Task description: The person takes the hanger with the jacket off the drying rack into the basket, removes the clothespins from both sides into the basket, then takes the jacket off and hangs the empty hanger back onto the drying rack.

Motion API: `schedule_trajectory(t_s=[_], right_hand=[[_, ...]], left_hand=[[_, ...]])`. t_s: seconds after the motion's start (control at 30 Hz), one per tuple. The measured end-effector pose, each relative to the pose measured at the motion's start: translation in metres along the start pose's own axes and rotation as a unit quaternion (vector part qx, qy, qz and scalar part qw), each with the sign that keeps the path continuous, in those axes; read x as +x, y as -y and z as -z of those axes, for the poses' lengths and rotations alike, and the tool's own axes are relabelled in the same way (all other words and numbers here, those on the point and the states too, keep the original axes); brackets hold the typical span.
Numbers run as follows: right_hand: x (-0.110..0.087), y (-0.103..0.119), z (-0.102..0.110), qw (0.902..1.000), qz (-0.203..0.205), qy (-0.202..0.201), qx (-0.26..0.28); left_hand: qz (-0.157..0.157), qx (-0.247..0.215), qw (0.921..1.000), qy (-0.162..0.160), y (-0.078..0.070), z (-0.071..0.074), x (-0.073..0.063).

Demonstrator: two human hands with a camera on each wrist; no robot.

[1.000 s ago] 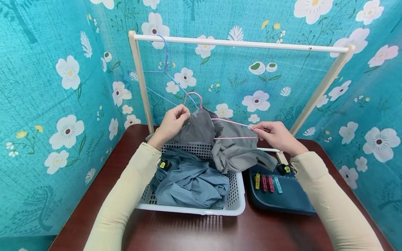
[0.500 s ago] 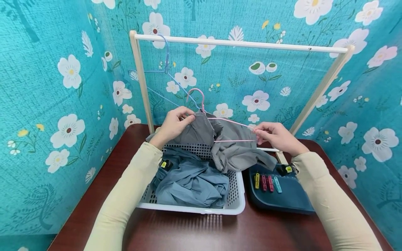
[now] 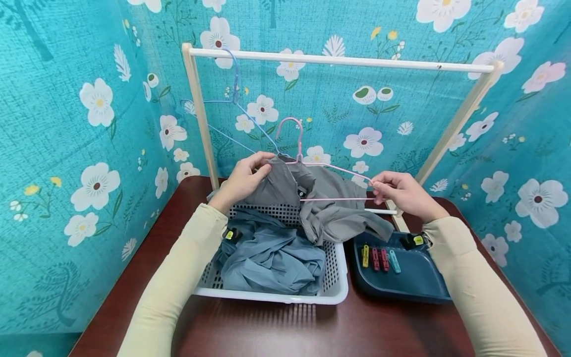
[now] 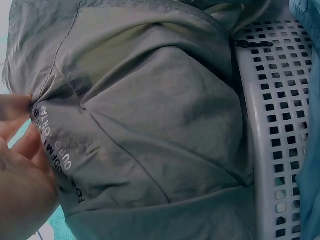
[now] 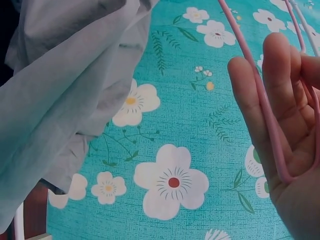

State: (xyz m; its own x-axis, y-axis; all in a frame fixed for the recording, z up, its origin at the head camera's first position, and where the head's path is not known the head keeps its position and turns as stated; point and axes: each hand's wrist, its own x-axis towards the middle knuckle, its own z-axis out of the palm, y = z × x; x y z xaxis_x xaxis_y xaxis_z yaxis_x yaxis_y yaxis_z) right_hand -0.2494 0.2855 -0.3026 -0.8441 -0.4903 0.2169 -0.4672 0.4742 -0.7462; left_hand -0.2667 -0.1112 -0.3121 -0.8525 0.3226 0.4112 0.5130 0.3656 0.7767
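A grey garment [image 3: 276,186] is draped over the back of the white basket; printed lettering shows on it in the left wrist view. My left hand [image 3: 245,177] pinches the garment near its collar between thumb and fingers. The right hand [image 3: 400,193] grips the right end of a pink hanger [image 3: 339,169], whose wire crosses the fingers [image 5: 245,82] in the right wrist view. The hanger's hook stands upright above the collar. Its left part is hidden inside the grey cloth, while the right part lies in front of the garment's right side.
A wooden rack [image 3: 339,60] stands behind, with a blue hanger [image 3: 236,84] on its bar at the left. Blue-grey cloth [image 3: 272,263] fills the white basket [image 3: 341,277]. To the right, a dark blue tray [image 3: 415,272] holds several clothespins [image 3: 375,260].
The pink hanger has shifted right and its hook has risen and moved right. My right hand has moved slightly right with it. The left hand has shifted slightly rightward, still pinching the garment.
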Motion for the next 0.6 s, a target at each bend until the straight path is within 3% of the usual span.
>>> schedule_trajectory(t_s=[0.1,0.3,0.6], right_hand=[[0.000,-0.001,0.000,1.0000,-0.001,-0.002,0.002],[-0.005,0.001,0.003,0.9997,-0.018,-0.009,-0.013],[-0.016,-0.003,0.012,0.9988,-0.035,-0.032,-0.002]], left_hand=[[-0.007,0.002,1.0000,0.003,0.000,-0.003,0.001],[-0.021,0.025,0.9992,-0.023,0.003,-0.003,0.000],[0.020,0.051,0.9985,0.004,0.011,0.008,-0.009]])
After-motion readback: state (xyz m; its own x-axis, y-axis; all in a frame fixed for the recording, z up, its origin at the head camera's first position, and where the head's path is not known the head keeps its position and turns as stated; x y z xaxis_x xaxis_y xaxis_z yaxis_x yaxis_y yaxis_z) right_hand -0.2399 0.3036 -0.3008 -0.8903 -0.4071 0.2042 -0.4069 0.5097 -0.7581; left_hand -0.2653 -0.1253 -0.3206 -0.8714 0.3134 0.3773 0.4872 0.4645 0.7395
